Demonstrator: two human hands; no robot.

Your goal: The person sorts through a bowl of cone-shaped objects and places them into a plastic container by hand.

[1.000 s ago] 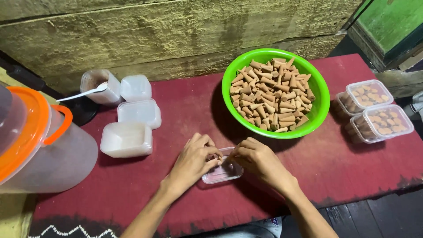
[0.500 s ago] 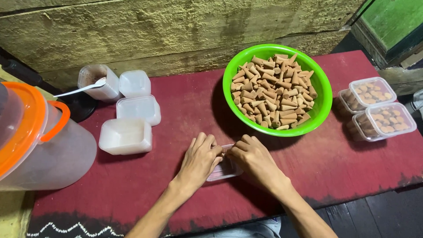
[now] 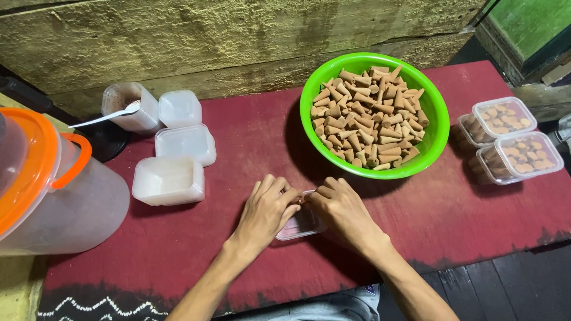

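Here the left hand [image 3: 266,209] and right hand [image 3: 340,209] both press flat on a small clear plastic box [image 3: 301,224] on the red tabletop [image 3: 238,137], steadying it just before the green bowl [image 3: 375,113] of brown cones [image 3: 369,116].

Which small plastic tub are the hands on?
The clear tub between both hands, below the green bowl; the others sit apart at the sides.

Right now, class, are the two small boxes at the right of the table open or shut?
Shut. Both small boxes have clear lids pressed on, with brown cones showing through.
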